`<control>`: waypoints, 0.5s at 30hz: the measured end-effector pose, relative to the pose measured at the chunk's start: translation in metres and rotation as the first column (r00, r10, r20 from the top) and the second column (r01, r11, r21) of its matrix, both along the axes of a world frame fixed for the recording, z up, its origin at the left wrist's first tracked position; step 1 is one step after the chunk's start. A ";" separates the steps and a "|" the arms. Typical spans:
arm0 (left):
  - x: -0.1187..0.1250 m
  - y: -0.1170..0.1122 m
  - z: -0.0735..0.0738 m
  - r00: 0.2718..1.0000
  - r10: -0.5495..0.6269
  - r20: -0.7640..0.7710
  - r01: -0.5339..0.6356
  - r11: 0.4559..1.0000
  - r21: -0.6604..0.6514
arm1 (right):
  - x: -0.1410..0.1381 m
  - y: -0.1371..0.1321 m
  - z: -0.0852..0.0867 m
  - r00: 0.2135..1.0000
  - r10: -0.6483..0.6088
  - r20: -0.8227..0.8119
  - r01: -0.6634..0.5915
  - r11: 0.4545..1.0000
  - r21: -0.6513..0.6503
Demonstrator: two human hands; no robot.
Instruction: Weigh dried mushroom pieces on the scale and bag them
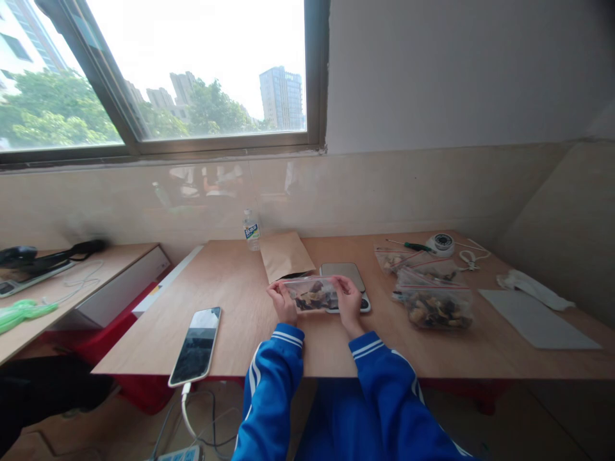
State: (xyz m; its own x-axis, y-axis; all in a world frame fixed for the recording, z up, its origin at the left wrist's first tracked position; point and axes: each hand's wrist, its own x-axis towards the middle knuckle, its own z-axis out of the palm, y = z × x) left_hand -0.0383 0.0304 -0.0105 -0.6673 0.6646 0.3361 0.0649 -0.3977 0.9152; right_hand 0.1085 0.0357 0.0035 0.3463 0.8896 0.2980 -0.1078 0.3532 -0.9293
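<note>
Both my hands hold a small clear zip bag (314, 295) with a red seal strip, filled with dark and pale dried pieces. My left hand (283, 302) pinches its left end and my right hand (350, 301) pinches its right end, just above the wooden table (230, 288). Right behind the bag lies a flat kitchen scale (342, 273) with a grey platform. A brown paper envelope (284, 255) leans beside the scale.
Several filled zip bags (435, 301) lie to the right, with a screwdriver (413, 246), a round white device (441, 243), a grey sheet (533, 317) and a white cloth (531, 287). A phone (196, 346) on a cable lies at the front left. A water bottle (251, 230) stands by the wall.
</note>
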 end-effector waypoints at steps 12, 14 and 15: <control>-0.003 -0.001 0.000 0.997 0.026 -0.071 -0.029 0.999 -0.032 | 0.003 0.006 -0.007 0.999 0.001 -0.041 -0.002 0.999 -0.034; -0.004 -0.001 0.000 0.996 0.028 -0.082 -0.032 0.999 -0.040 | 0.003 0.006 -0.007 1.000 -0.003 -0.028 0.002 1.000 -0.030; -0.004 -0.001 -0.001 0.996 0.029 -0.085 -0.033 0.999 -0.044 | 0.003 0.005 -0.006 1.000 -0.003 -0.022 0.002 1.000 -0.027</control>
State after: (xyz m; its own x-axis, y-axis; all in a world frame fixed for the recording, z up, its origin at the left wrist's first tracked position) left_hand -0.0423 0.0293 -0.0116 -0.6582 0.6599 0.3623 0.1541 -0.3531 0.9228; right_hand 0.1115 0.0412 -0.0030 0.3547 0.8962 0.2664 -0.1271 0.3285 -0.9359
